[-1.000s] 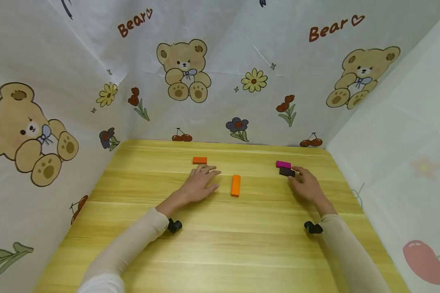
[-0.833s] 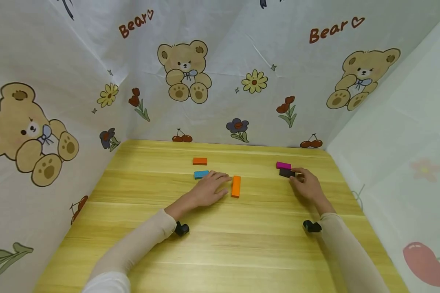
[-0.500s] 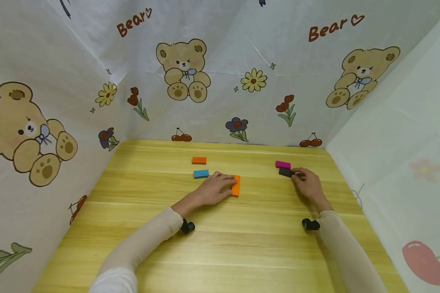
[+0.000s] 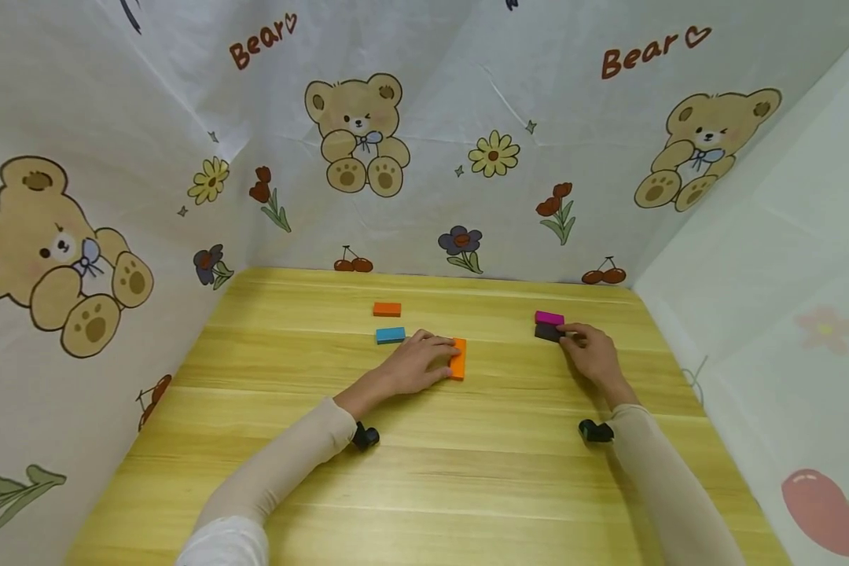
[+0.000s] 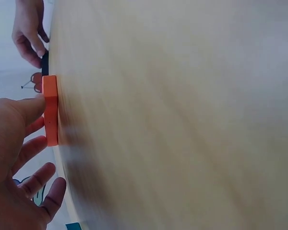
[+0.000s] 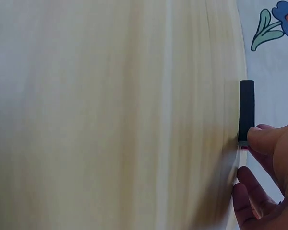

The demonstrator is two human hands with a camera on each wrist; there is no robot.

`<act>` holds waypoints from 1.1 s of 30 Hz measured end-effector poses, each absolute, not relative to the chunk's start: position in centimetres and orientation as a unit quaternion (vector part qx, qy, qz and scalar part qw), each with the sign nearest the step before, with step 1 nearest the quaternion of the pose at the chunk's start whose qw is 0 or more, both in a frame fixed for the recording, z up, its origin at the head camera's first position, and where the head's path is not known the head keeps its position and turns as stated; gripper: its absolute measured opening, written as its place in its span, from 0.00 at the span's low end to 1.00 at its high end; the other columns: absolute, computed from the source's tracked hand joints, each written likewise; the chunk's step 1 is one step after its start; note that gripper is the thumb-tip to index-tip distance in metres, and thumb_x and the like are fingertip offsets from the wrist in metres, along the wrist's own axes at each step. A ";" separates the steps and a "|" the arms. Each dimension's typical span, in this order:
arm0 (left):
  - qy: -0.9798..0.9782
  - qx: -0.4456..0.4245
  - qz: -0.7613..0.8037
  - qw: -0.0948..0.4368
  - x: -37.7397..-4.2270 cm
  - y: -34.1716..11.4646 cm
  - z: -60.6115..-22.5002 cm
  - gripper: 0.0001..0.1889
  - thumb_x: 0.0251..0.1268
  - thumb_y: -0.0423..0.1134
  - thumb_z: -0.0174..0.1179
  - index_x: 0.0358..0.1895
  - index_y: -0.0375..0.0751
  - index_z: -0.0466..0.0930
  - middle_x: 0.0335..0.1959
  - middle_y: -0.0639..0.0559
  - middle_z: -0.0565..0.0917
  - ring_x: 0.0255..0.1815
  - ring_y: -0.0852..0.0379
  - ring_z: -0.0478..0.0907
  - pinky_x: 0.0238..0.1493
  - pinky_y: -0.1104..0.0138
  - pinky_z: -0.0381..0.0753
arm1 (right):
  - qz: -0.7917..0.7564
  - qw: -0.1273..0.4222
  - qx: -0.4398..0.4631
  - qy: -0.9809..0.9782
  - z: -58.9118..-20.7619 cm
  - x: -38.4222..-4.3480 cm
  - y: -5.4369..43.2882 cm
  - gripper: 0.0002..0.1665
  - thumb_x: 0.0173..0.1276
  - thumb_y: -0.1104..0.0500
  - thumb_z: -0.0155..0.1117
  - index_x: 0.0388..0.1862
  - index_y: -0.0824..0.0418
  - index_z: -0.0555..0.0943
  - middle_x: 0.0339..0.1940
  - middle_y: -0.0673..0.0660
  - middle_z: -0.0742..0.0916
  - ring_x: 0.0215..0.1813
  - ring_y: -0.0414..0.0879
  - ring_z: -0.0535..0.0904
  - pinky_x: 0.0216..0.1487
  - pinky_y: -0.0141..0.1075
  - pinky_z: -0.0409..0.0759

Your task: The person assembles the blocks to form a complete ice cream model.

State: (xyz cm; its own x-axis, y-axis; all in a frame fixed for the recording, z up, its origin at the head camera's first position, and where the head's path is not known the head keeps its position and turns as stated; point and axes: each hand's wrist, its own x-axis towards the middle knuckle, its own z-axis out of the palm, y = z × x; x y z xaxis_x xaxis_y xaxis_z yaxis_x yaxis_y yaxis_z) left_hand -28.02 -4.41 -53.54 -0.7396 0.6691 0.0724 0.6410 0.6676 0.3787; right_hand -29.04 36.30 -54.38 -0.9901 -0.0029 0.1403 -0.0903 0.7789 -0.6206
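Note:
My left hand (image 4: 413, 368) pinches an orange block (image 4: 459, 363) near the middle of the wooden table. In the left wrist view the thumb lies on one side of that orange block (image 5: 51, 112), and the other fingers spread loosely below. Over on the right, thumb and index finger of my right hand (image 4: 594, 355) grip the near end of a black block (image 4: 548, 333). It lies along the front of a magenta block (image 4: 549, 317), their ends roughly lined up. The right wrist view shows the black block (image 6: 247, 108) long side on, the magenta one mostly hidden behind it.
A blue block (image 4: 391, 336) lies just beyond my left hand, with a darker orange block (image 4: 387, 310) behind it. White cloth (image 4: 424, 204) printed with bears and flowers walls the table (image 4: 467, 487) at the back and sides. Small black devices (image 4: 365, 436) sit at both wrists.
My left hand has moved right and off the blue block, uncovering it, and has taken hold of the orange block. My right hand has slid the black block slightly left along the magenta one.

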 end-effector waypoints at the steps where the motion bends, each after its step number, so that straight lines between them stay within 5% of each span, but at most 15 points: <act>1: 0.912 0.359 0.195 0.035 -28.0 -4.4 -53.5 0.25 0.84 0.54 0.58 0.78 0.56 0.76 0.83 0.57 0.72 0.77 0.47 0.69 0.77 0.48 0.70 | 0.332 0.066 0.028 -0.940 -54.4 -29.1 36.2 0.21 0.84 0.58 0.60 0.70 0.62 0.83 0.70 0.75 0.82 0.67 0.73 0.82 0.67 0.67 0.79; 23: 0.917 0.352 0.186 0.021 -27.1 -3.3 -53.4 0.25 0.81 0.57 0.60 0.75 0.58 0.80 0.80 0.57 0.76 0.76 0.48 0.71 0.74 0.49 0.72 | 0.350 0.063 0.052 -0.933 -55.1 -30.6 32.1 0.21 0.83 0.58 0.62 0.70 0.60 0.84 0.65 0.74 0.86 0.62 0.68 0.85 0.66 0.63 0.80; 33: 0.916 0.357 0.181 0.023 -26.7 -3.0 -53.3 0.25 0.82 0.58 0.59 0.76 0.59 0.79 0.81 0.58 0.75 0.75 0.50 0.71 0.73 0.51 0.72 | 0.378 0.051 0.062 -0.922 -54.7 -30.9 29.7 0.20 0.83 0.59 0.62 0.69 0.61 0.85 0.71 0.71 0.84 0.75 0.70 0.76 0.78 0.66 0.71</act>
State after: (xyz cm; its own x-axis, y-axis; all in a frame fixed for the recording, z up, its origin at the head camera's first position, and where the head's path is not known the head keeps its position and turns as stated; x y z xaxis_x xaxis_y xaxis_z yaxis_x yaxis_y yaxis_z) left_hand -26.70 -3.00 -53.32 -0.7438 0.6628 0.0868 0.6458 0.6791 0.3490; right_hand -30.90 29.73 -54.69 -0.9871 -0.0769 0.1406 -0.1535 0.7060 -0.6914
